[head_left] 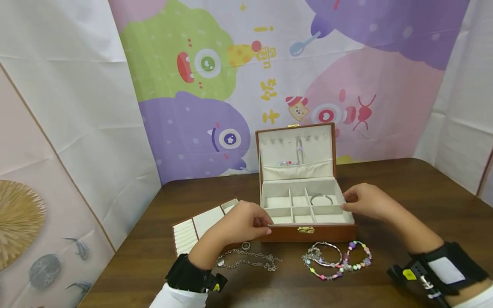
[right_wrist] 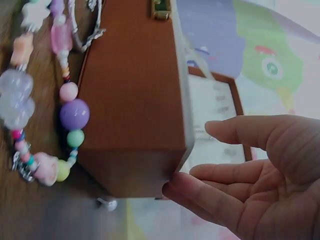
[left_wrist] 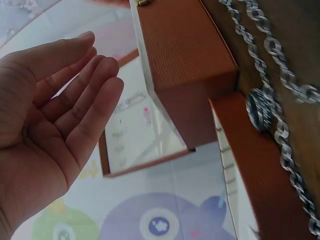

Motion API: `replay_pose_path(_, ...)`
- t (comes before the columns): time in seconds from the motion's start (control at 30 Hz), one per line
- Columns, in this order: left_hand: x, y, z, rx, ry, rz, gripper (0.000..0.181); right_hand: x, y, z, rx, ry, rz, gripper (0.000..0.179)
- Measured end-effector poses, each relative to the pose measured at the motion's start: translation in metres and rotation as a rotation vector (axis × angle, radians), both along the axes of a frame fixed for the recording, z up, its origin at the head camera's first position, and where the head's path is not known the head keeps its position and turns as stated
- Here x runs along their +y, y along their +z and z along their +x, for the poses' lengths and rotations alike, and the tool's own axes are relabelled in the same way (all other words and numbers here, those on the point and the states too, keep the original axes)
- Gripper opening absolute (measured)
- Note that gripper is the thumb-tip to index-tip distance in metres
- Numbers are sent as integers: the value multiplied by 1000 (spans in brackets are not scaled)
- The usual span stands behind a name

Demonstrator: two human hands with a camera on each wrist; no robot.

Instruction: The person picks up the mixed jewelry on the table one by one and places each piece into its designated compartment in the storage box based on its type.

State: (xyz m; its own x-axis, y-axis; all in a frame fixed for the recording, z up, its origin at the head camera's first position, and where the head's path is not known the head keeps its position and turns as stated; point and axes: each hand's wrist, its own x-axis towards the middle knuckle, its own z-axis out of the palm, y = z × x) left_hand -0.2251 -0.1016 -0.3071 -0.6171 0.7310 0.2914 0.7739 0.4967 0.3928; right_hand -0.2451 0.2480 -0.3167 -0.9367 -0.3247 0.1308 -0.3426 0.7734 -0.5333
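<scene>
Wears a black strap point(head_left: 188, 276) on each wrist, above a dark brown wood-grain tabletop point(head_left: 292, 291) with rounded far corners. Has nearest, toward the right, colourful beaded bracelets point(right_wrist: 74, 115) heaped with a silver bangle point(head_left: 331, 265), and, toward the left, a silver chain point(left_wrist: 272, 46) with a ring point(left_wrist: 259, 110) beside it. Grips nothing with the left hand point(head_left: 244, 222), with fingers loosely bent by the front left corner of a brown jewellery box point(head_left: 327, 233); grips nothing with the right hand point(head_left: 366, 200) either, with fingers loosely extended at its right edge. Has that box standing open on the tabletop between both hands, with a thin bangle point(head_left: 320, 195) in its rear right compartment. Has a cream tray point(head_left: 208, 222) lying flat to its left, partly hidden by the left arm. Faces, past the raised lid point(head_left: 269, 154), a hanging cloth point(head_left: 161, 64) printed with green, purple and pink cartoon monsters and sideways yellow lettering. Flanked by creased white drapes point(head_left: 84, 98), with a pale pink panel point(head_left: 23, 128) farther left.
</scene>
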Motion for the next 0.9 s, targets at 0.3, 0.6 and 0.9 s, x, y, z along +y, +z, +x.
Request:
replay_pose_path(0.3,-25,-3,4,-48,4,-49,8,-12,9,12,120,25,70,39)
replay_pose_path(0.6,-10,-20,6,-80,-17,-257,9,-26,16,23,163,88,21,30)
replay_pose_path(0.9,2,-33,13,-71,18,-432,14,-47,20,42,150,153,-41,23)
